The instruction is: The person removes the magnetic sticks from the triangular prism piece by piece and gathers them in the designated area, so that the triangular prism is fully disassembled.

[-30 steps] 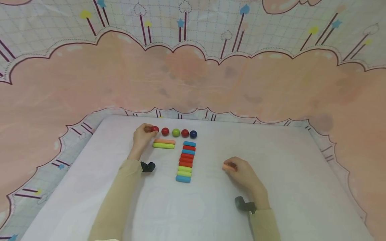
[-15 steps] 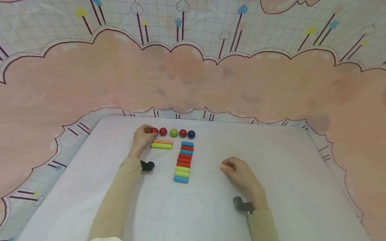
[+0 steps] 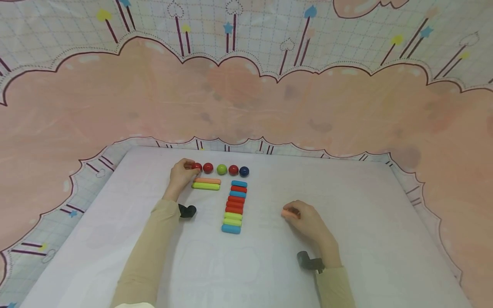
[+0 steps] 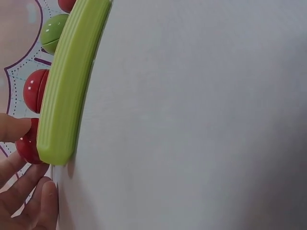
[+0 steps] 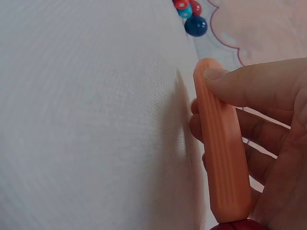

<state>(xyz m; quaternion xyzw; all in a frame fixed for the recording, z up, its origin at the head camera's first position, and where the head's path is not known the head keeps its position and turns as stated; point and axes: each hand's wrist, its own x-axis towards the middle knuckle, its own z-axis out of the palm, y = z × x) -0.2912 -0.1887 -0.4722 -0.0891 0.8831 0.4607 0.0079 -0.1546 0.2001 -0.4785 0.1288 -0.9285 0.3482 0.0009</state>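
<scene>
My left hand (image 3: 182, 176) pinches a glossy red ball (image 3: 197, 167) at the left end of a row of balls. In the left wrist view, thumb and fingers sit around that red ball (image 4: 29, 148), partly behind a ribbed lime-green stick (image 4: 72, 86). Right of the colored sticks, my right hand (image 3: 311, 220) holds a ribbed orange stick (image 3: 289, 213) between thumb and fingers. The right wrist view shows this orange stick (image 5: 223, 153) lengthwise, its near end by a dark red rounded piece (image 5: 240, 225) at the frame's bottom edge.
Along the row follow a red ball (image 3: 208, 167), a green ball (image 3: 221, 169), another red ball (image 3: 233, 170) and a dark blue ball (image 3: 244, 171). Below lie an orange stick (image 3: 207, 181) and a lime-green stick (image 3: 206, 186), beside a column of several short sticks (image 3: 235, 204) on the white tabletop (image 3: 246, 269).
My left hand has brought its red ball slightly toward me and closer to the neighboring red ball. The right hand keeps its hold on the orange stick; the head view has shifted slightly.
</scene>
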